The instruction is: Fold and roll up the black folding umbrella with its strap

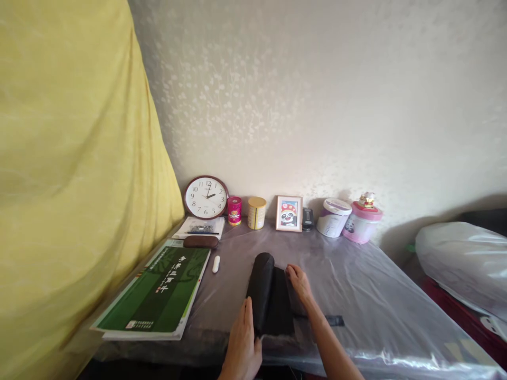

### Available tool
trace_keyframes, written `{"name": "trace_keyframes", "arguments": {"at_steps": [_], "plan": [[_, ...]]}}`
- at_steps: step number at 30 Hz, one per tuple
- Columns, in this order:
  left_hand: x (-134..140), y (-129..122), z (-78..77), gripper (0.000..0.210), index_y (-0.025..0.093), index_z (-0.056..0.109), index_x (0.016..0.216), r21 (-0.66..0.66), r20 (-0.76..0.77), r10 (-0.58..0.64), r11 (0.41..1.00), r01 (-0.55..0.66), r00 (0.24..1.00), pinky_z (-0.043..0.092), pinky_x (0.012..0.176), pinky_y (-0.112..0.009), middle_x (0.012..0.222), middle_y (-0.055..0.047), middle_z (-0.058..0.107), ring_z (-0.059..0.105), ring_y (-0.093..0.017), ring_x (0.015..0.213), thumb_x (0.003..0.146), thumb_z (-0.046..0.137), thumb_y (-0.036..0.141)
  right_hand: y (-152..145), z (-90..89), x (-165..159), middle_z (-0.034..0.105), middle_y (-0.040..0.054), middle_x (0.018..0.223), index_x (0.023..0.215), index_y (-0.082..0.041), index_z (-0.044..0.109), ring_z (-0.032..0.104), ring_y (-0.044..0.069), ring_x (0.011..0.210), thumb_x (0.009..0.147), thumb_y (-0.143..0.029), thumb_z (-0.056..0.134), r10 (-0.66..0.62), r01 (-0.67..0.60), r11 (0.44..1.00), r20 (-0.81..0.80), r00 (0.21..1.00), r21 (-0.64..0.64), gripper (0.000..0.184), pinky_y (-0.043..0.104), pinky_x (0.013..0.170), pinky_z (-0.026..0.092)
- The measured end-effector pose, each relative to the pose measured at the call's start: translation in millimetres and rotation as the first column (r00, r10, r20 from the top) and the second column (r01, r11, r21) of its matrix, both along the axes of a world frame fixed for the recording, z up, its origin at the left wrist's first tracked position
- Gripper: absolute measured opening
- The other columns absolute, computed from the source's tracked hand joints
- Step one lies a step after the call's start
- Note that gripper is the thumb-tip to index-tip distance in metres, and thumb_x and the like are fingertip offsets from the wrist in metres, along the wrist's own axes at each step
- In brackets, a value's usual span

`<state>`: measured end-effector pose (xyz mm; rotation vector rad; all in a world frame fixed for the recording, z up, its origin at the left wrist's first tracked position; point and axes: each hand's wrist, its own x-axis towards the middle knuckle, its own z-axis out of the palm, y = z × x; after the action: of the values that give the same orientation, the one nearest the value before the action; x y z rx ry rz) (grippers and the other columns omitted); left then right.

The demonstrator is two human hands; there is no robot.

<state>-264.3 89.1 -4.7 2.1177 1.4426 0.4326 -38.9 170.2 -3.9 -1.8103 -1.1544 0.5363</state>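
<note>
A black rolled-up cloth [260, 287] lies lengthwise on the table, with a flat flap [280, 309] of the same black material spread out on its right. My left hand [244, 343] grips the near end of the roll, fingers along its left side and thumb at the bottom. At the flap's far right corner, my right hand [300, 282] has its fingers closed, seemingly pinching the edge; the exact contact is hard to see. A thin black strap with a wider end [335, 321] runs out to the right, passing under my right forearm.
Left are a green book [158, 290], a brown case [200, 241] and a small white object [216, 264]. Along the wall stand a clock [206, 197], a pink can [234, 211], a yellow-lidded can [256, 213], a picture frame [289, 213] and two tubs [334, 217]. A yellow curtain [79, 158] hangs left.
</note>
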Motion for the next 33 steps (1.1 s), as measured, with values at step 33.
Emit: {"name": "trace_keyframes", "arguments": {"at_steps": [33], "plan": [[-13, 16, -2.0, 0.076, 0.004, 0.022, 0.136, -0.017, 0.091, 0.085, 0.996, -0.084, 0.992, 0.027, 0.107, -0.036, 0.143, -0.018, 0.029, 0.033, -0.026, 0.130, 0.064, 0.047, 0.013, -7, 36.8, -98, 0.052, -0.0038, 0.066, 0.112, -0.014, 0.051, 0.050, 0.010, 0.047, 0.074, -0.023, 0.054, 0.160, -0.172, 0.979, -0.109, 0.981, -0.107, 0.040, 0.020, 0.037, 0.043]]}}
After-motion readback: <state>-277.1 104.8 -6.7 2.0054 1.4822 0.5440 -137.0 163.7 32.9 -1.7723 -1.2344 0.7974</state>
